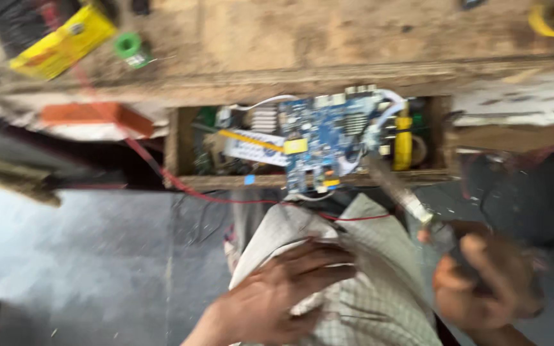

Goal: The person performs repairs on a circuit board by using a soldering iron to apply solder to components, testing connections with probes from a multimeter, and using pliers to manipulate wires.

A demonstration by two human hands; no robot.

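The picture is blurred by motion. My left hand [276, 289] lies flat on pale checked cloth [354, 288] over my lap, fingers spread, holding nothing. My right hand [482, 275] is closed around the dark handle of a thin tool [397, 187] with a metal shaft. The shaft points up toward a blue circuit board [320, 138] that lies across an open wooden drawer [176, 144]. The tool's tip sits near the board's right edge; whether it touches is unclear. A red wire [226, 198] runs from the upper left down past the board's lower edge.
The drawer holds loose parts, white cables and a yellow component [403, 142]. On the wooden bench top [290, 38] above lie a yellow packet [62, 43], a green spool [129, 48] and a yellow roll [549, 18]. An orange block [94, 115] sits at left. Grey floor [65, 256] lies below.
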